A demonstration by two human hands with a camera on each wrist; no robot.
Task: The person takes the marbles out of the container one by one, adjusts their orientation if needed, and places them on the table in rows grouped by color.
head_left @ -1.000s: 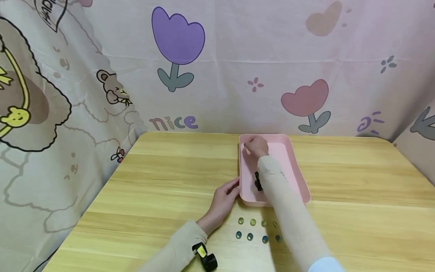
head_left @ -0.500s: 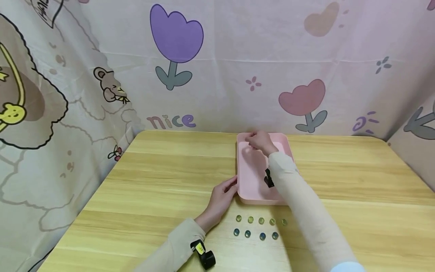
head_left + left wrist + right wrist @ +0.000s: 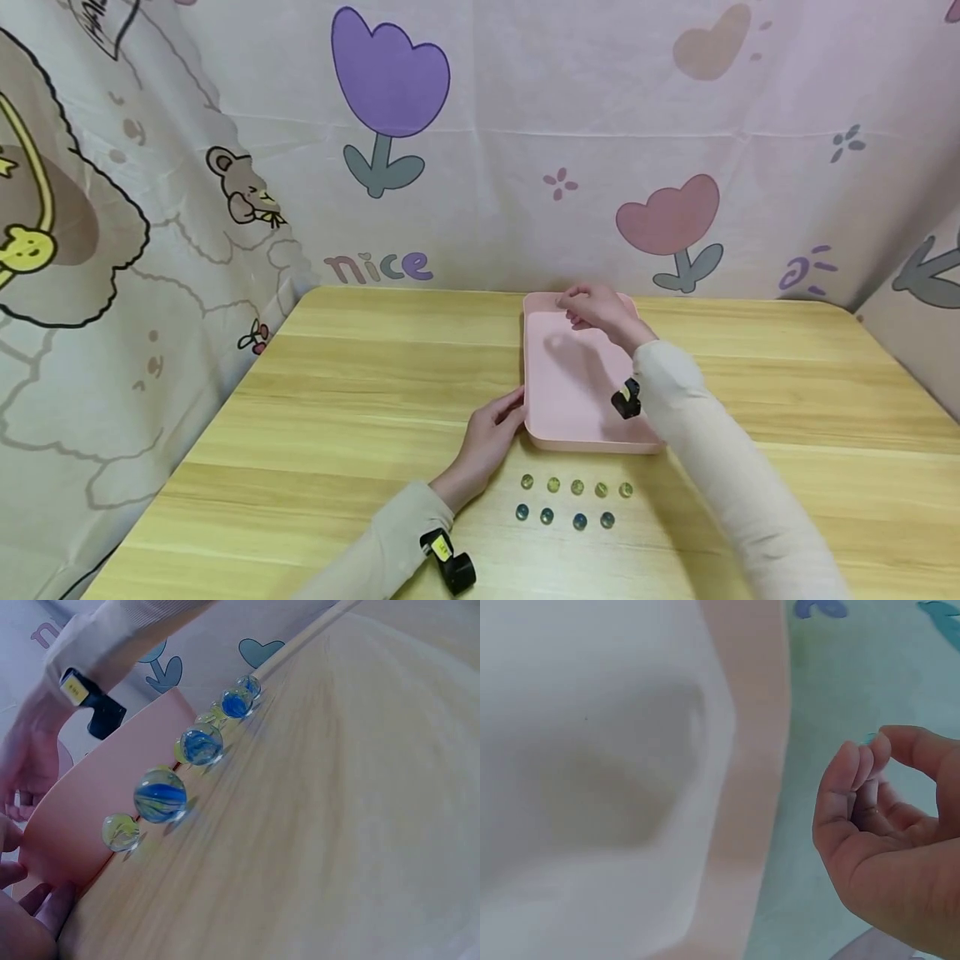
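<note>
A pink rectangular tray lies on the wooden table. My left hand rests against its left side, fingertips touching the outer wall near the front corner. Over the far right part of the tray, my right hand is raised, casting a shadow onto the tray floor. Its thumb and fingertips pinch a small marble; only a bluish-green sliver of it shows in the right wrist view. In front of the tray sit two rows of glass marbles: several yellow marbles behind, several blue marbles nearer.
The tabletop ends at a fabric backdrop printed with flowers, and the tray's far end stands close to it. Another printed cloth hangs along the left side. Each wrist carries a black camera.
My right hand has lifted from the tray's far left area and moved right, still pinched together. The right-end yellow marble has come out from behind the forearm. My left hand stays at the tray.
</note>
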